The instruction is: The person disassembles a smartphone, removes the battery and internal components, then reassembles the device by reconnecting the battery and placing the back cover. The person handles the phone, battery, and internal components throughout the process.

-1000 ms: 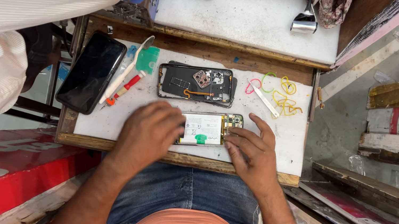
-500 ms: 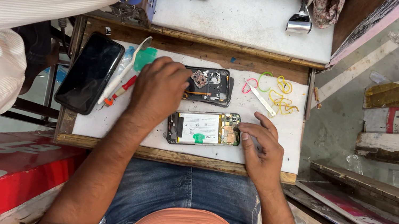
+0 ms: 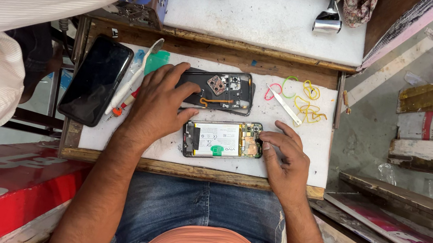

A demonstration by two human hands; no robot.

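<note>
An opened phone (image 3: 222, 139) with a white battery and bare circuit board lies on the small white work board (image 3: 303, 165). My right hand (image 3: 287, 157) touches its right end with the fingertips, holding nothing. My left hand (image 3: 158, 100) rests flat, fingers spread, on the left part of a dark phone back cover (image 3: 224, 90) lying just behind the opened phone.
A black phone (image 3: 95, 79) sits at the board's left edge, beside a white stick tool (image 3: 133, 75) and a red-tipped screwdriver (image 3: 122, 104). Tweezers (image 3: 284, 104) and coloured rubber bands (image 3: 305, 98) lie at right. A person in a striped shirt (image 3: 5, 16) stands at left.
My left hand left the opened phone, moved up and left, and settled on the back cover. My right hand stayed at the phone's right end.
</note>
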